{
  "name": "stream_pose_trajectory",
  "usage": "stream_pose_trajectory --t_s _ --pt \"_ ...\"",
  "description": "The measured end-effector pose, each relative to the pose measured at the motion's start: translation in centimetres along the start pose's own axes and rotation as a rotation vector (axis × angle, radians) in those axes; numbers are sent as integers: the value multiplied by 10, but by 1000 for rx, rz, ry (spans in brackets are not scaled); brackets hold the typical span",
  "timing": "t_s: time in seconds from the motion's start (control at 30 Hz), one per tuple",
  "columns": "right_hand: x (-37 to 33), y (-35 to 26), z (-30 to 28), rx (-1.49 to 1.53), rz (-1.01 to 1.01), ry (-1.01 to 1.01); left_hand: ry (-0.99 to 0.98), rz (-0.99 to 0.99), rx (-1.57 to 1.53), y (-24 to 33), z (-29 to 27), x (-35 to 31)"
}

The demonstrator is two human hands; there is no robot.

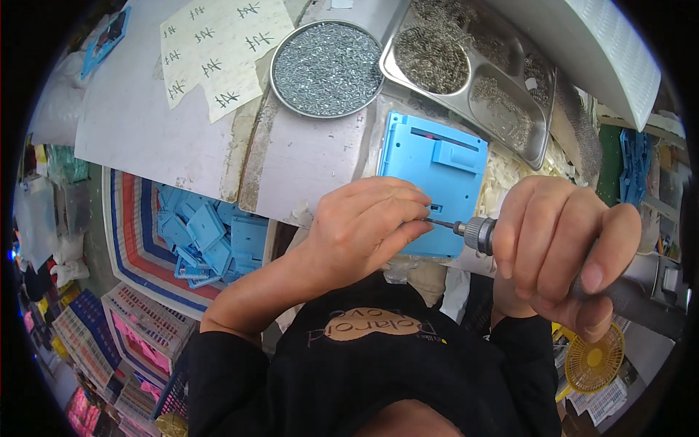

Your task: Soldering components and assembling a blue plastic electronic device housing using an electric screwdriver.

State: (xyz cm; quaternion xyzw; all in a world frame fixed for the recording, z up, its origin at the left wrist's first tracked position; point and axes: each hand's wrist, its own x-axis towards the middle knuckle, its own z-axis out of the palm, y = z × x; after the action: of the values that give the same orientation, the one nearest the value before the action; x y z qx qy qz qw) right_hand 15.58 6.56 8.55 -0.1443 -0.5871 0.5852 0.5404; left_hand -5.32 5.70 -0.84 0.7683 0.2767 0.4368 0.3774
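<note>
In front of me on the bench lies a light blue plastic panel (461, 177) with slots and a raised block. My right hand (564, 247) is wrapped round an electric screwdriver (480, 234), whose thin bit points left across the panel's near part. My left hand (371, 222) rests over the panel's left side, fingertips pinched together beside the tip of the bit. Whatever is between those fingertips is too small or hidden to make out.
A round metal dish (328, 69) of small silver screws stands beyond the panel. Right of it, a steel compartment tray (502, 80) holds small metal parts. A paper sheet (218, 51) with handwriting lies far left. A striped bag (135, 233) of blue panels (207, 229) stands left of the bench.
</note>
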Motion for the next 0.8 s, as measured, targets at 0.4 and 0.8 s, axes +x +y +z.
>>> stream_pose_trajectory --t_s 0.4,0.8 --pt "38 38 -14 -130 -63 114 129 -28 746 -67 -72 57" --pt "52 88 -24 -109 -70 206 -52 -217 877 -101 -69 51"
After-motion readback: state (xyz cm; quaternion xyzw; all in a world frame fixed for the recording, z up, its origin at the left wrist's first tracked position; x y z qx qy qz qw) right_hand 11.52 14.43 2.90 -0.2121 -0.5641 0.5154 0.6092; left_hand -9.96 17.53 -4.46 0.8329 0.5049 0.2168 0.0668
